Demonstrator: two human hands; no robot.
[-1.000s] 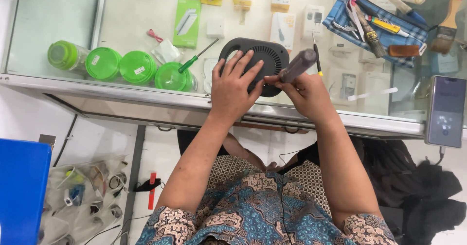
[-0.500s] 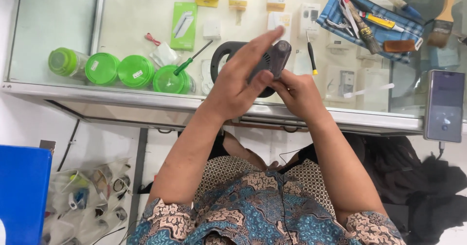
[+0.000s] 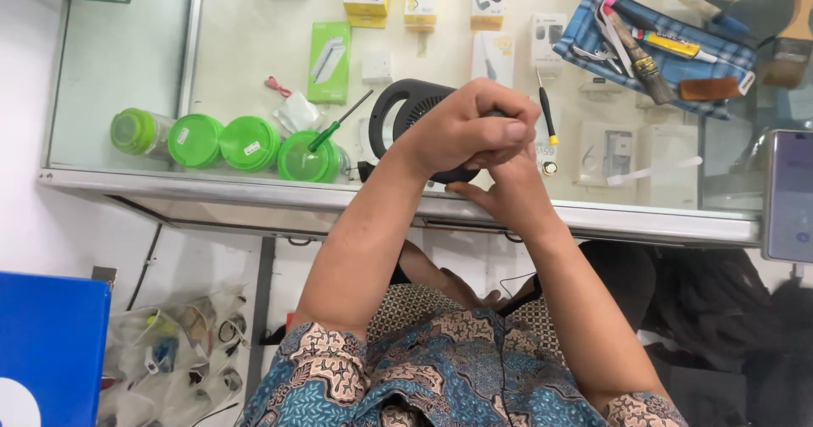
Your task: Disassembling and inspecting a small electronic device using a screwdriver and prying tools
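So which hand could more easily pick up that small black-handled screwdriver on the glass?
Probably the right hand: the screwdriver lies on that side, and the left hand is clenched in a fist over the black round device.

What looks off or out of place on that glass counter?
Mostly tidy. One oddity: a green-handled screwdriver rests tilted across the lid of a green jar rather than lying with the tools on the blue cloth. Both hands, left hand over right hand, cover the black device.

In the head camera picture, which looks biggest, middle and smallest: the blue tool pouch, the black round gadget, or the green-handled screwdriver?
1. Blue tool pouch.
2. Black round gadget, though the hands hide part of it, so first place is unsure.
3. Green-handled screwdriver, clearly smallest.
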